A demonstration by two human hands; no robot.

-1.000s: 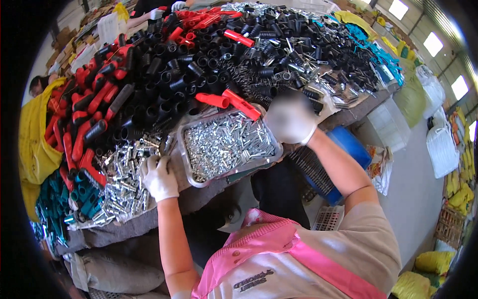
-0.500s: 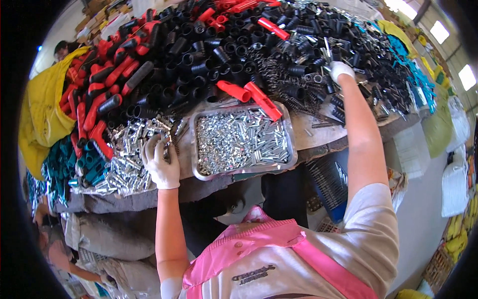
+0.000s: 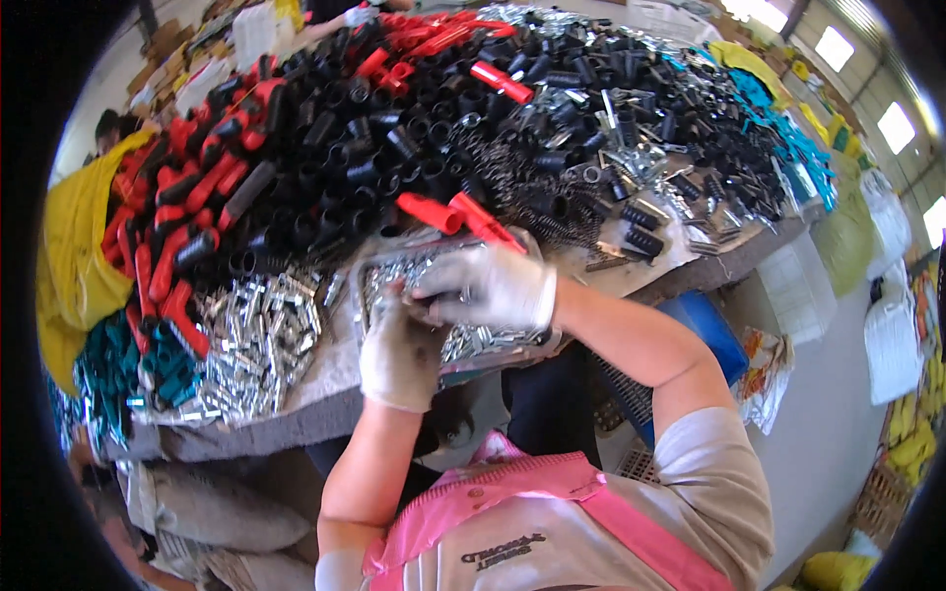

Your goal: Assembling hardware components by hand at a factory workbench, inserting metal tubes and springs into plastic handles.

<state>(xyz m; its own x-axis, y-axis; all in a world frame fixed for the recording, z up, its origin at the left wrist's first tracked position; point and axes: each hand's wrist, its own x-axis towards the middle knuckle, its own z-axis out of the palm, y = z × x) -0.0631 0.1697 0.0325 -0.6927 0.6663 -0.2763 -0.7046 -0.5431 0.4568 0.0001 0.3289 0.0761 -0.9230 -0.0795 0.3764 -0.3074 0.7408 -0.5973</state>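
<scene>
My left hand (image 3: 399, 360) and my right hand (image 3: 503, 286), both in white gloves, meet above the shallow metal tray (image 3: 358, 300). The fingers of both are bent and closed together at one spot; what they hold between them is hidden. Small silvery metal pins (image 3: 483, 340) fill the tray beneath them. Across the tray's far edge rest two red plastic handle sleeves (image 3: 431, 212). Left of my left hand, a heap of shiny metal rod parts (image 3: 261, 340) lies on the table.
Black plastic sleeves (image 3: 394, 148) form a large mound beyond the tray, with dark coil springs (image 3: 532, 182) to its right. Red-and-black handles (image 3: 192, 197) spill from a yellow sack (image 3: 84, 256) at the left. Another person's gloved hand (image 3: 361, 15) shows at the far side. A blue crate (image 3: 705, 335) stands below the table's right.
My right hand has come back from the far-right pile to the tray. My left hand has moved right from the metal rod heap, and the two now meet.
</scene>
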